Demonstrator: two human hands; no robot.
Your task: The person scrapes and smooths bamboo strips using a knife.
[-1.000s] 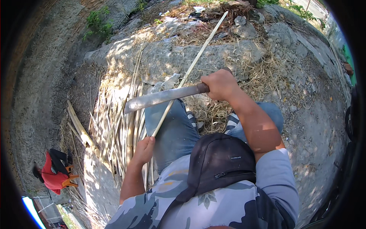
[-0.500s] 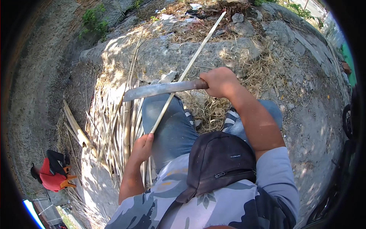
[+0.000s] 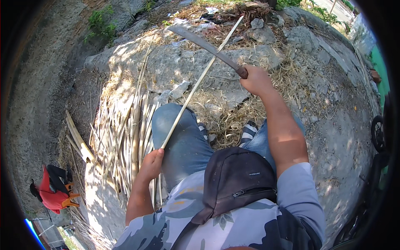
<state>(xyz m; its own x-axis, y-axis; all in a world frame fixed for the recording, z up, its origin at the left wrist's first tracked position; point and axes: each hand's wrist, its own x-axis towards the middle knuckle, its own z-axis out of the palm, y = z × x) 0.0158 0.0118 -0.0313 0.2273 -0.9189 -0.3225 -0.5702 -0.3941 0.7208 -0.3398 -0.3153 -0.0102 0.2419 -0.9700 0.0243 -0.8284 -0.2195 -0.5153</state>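
My left hand (image 3: 151, 165) is closed round the near end of a long pale bamboo strip (image 3: 192, 91), which slants away up and to the right over my left knee. In my right hand (image 3: 255, 80) is the dark handle of a machete (image 3: 204, 45). Its long grey blade points up and to the left and crosses the strip in its far half. Whether the edge touches the strip I cannot tell. A heap of split bamboo strips (image 3: 121, 146) lies on the ground beside my left leg.
Curled shavings (image 3: 233, 125) cover the ground around my sandals. A split bamboo piece (image 3: 79, 135) lies farther left, near a person in red (image 3: 53, 192) on an orange chair (image 3: 71, 199). Broken stones (image 3: 260, 31) sit ahead, and a wheel (image 3: 378, 133) shows at the right.
The machete has moved away from me along the strip, from near my knee to its far half, and its blade now tilts upward. My left hand keeps its hold, shifting only slightly.
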